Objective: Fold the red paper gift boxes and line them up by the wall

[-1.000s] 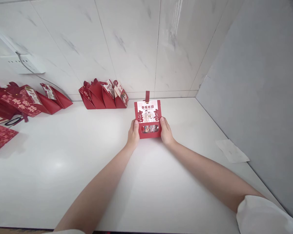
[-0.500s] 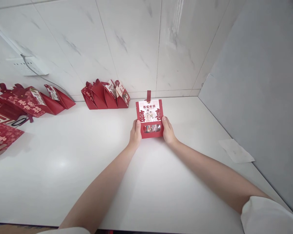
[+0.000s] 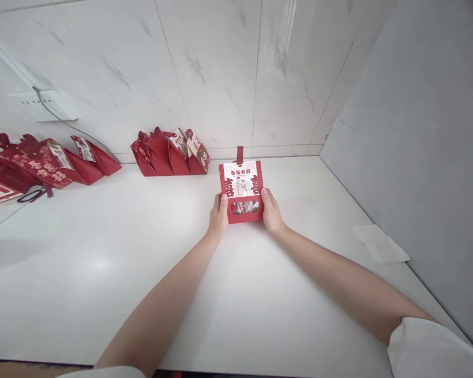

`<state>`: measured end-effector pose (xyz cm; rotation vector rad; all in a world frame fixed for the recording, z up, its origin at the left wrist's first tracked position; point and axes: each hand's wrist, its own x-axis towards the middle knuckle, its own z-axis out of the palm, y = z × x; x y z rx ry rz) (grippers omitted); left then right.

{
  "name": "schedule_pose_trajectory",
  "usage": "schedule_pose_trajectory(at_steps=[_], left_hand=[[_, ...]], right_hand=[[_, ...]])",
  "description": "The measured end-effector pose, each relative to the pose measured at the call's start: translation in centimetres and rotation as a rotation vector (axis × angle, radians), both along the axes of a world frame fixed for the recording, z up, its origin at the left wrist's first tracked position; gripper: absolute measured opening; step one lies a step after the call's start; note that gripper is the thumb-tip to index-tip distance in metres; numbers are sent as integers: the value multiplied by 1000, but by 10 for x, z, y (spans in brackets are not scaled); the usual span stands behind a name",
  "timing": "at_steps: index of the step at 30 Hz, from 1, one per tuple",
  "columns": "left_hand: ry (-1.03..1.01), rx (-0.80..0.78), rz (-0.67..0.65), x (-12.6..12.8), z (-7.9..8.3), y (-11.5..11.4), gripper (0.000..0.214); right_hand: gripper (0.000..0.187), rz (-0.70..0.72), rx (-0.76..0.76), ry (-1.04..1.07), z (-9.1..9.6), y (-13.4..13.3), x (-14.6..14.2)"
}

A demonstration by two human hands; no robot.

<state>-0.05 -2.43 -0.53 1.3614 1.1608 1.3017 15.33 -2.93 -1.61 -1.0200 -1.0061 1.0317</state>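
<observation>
Between my two hands stands a red candy box (image 3: 244,218) with a white printed label of a couple and a small clear window. Colourful wrapped pieces show through the window, and a dark red ribbon loop (image 3: 240,155) rises from its top. My left hand (image 3: 219,216) is closed against the box's left side, thumb on the front edge. On the opposite side my right hand (image 3: 273,212) grips it the same way. The fingers behind the box are hidden.
Several red gift boxes (image 3: 169,155) lean in a row against the tiled wall (image 3: 213,73). More red boxes (image 3: 55,165) crowd the far left, beside a dark looped object (image 3: 29,196). A white paper sheet (image 3: 381,244) lies at right by the grey panel (image 3: 418,157).
A red patterned box, with fingers on it, at the left edge has gone out of view. My hands and the box they hold have hardly moved.
</observation>
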Motion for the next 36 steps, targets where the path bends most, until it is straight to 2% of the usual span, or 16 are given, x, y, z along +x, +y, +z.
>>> schedule_pose_trajectory(at_steps=[36], left_hand=[[-6, -16, -2, 0, 1, 0, 50]], right_hand=[[51, 11, -5, 6, 3, -1, 1]])
